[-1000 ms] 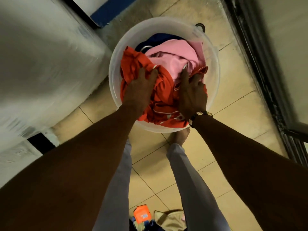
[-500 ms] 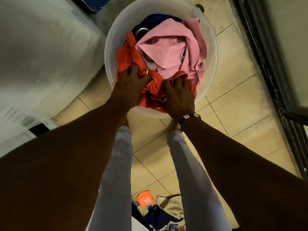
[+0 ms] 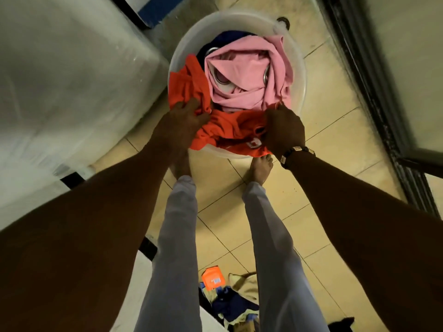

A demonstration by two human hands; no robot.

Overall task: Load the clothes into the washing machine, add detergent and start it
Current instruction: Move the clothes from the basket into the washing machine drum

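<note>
A round translucent white basin stands on the tiled floor, full of clothes. An orange garment lies at its near and left side, a pink garment is bunched in the middle, and dark blue cloth shows at the back. My left hand grips the orange garment at its left part. My right hand, with a watch at the wrist, is closed on the same garment's right edge. The white washing machine fills the left side.
My legs in light trousers and bare feet stand just before the basin. An orange detergent packet and a heap of cloth lie on the floor behind my feet. A dark door frame runs down the right side.
Both hands have drawn the orange garment toward the basin's near rim, uncovering more of the pink garment. My right hand has moved out to the garment's right edge.
</note>
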